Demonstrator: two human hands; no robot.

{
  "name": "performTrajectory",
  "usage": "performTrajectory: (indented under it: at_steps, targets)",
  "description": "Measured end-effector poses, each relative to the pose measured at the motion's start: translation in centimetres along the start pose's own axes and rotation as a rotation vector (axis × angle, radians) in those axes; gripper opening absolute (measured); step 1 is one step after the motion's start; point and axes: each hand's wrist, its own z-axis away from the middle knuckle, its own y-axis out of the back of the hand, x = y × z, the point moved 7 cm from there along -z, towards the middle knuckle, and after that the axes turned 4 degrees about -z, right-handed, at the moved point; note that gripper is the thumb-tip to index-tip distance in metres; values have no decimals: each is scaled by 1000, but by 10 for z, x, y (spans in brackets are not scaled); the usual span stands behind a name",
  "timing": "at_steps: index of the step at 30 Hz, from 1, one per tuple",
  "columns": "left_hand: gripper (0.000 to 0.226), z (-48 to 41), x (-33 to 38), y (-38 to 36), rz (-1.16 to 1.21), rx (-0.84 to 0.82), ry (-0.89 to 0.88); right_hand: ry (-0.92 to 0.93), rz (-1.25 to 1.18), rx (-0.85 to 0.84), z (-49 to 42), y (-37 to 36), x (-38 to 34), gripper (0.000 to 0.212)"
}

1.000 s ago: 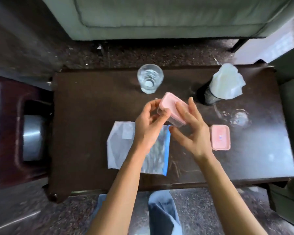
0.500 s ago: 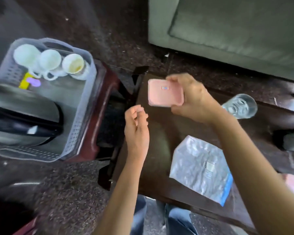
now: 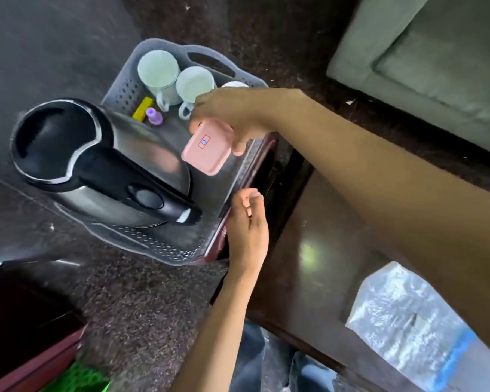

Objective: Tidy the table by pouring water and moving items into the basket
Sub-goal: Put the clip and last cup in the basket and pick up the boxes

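My right hand (image 3: 232, 114) grips a small pink lidded container (image 3: 207, 148) and holds it over the grey perforated basket (image 3: 164, 247), just right of the steel and black electric kettle (image 3: 102, 171) that stands in the basket. My left hand (image 3: 248, 222) hovers by the basket's right edge with its fingers loosely curled and holds nothing. White cups (image 3: 176, 77) stand at the basket's far end, one partly hidden by my right hand. The dark wooden table (image 3: 303, 273) lies to the right.
A yellow piece (image 3: 143, 108) and a small purple object (image 3: 154, 116) lie in the basket beside the cups. A clear plastic bag with a blue edge (image 3: 416, 323) lies on the table. A grey-green sofa (image 3: 425, 60) stands at the upper right. The basket sits on a reddish stand (image 3: 238, 210).
My right hand has carried the pink container leftward from above the table to over the basket. My left hand let go of it and now hangs beside the basket. The view swung left.
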Motion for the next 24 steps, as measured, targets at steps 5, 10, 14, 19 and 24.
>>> performTrajectory:
  at_steps: [5,10,14,19,24]
  targets:
    - [13,-2,-9,3,-41,-78,21,-12,170,-95,-22,-16,13,78]
    - [11,-2,-10,8,-122,-64,17,-18,216,-161,-23,-29,22,68]
    - [12,-6,-9,2,-122,-41,6,-50,144,-141,-12,-32,22,65]
    - [15,-7,5,-16,-115,-33,-72,-100,-61,312,42,2,16,67]
    - [7,3,30,-52,-90,-48,-108,-148,-208,772,158,21,27,61]
